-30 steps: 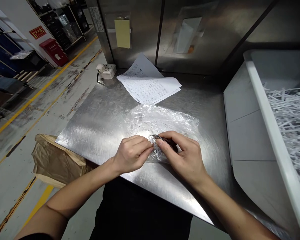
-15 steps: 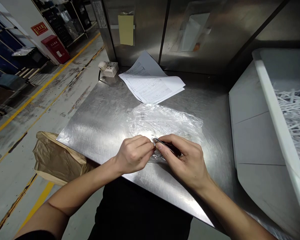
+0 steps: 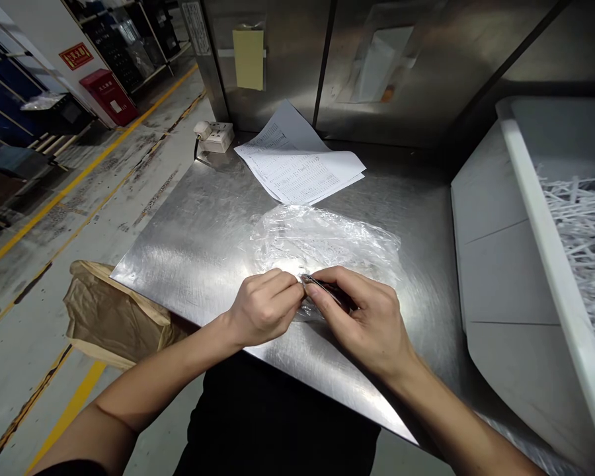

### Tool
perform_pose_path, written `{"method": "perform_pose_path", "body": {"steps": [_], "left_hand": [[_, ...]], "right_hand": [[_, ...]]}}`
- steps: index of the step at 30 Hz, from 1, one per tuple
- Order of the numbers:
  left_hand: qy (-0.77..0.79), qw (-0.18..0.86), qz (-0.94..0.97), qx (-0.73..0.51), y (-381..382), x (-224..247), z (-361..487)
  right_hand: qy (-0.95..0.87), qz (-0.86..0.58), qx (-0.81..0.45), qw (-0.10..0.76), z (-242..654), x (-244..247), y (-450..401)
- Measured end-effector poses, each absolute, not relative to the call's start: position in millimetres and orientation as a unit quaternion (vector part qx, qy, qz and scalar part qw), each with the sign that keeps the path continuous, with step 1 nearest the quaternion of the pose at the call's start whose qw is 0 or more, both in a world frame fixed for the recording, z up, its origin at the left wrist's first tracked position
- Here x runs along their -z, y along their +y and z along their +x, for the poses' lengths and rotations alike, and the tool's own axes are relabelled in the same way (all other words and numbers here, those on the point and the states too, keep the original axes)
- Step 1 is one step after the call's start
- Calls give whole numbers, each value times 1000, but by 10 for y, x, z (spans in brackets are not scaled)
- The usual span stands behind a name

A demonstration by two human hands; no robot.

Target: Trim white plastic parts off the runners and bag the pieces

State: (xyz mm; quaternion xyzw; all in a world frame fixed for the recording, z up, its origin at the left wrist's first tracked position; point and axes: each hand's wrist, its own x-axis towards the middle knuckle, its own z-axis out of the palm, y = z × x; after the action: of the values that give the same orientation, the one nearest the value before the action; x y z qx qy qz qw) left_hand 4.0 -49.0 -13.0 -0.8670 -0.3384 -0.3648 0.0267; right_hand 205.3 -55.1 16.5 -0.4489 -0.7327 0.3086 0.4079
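Observation:
My left hand (image 3: 268, 305) is closed in a pinch over the front part of the steel table. A tiny shiny bit shows at its fingertips, too small to name. Against those fingertips lies the tip of a slim dark tool with a shiny metal edge (image 3: 322, 285), gripped between the thumb and fingers of my right hand (image 3: 364, 314). Most of the tool is hidden in the palm, so its kind does not show. Beneath and behind both hands a crumpled clear plastic bag (image 3: 327, 235) is spread on the table.
Printed sheets (image 3: 302, 168) lie behind the bag on the steel table (image 3: 178, 225). A power socket block (image 3: 217, 137) with a plug sits at the back left corner. On the right stands a large white bin (image 3: 506, 264) holding thin white strips. An open brown bag (image 3: 119, 317) is below the left edge.
Both hands stay together in the same place, with only a slight shift of the fingers at the tool's tip. The whole view has moved very slightly.

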Motion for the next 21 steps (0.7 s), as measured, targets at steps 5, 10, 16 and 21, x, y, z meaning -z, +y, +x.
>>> {"method": "perform_pose_path", "body": {"steps": [5,10,16,21], "left_hand": [[-344,16,-868,359,-493,123,33],[-340,22,-866,365,-496,124,37],[-331,16,-867,372,-498,133,52],[-334,17,-875,351,-506,129,65]], "right_hand": [[-739,-436,-297,418,2056,-157,-551],[-730,-440,-305,426,2043,-135,-565],[-676,-490,-363,413,2029,-135,-537],[-634,-518,-408,404,2050,-101,-481]]}}
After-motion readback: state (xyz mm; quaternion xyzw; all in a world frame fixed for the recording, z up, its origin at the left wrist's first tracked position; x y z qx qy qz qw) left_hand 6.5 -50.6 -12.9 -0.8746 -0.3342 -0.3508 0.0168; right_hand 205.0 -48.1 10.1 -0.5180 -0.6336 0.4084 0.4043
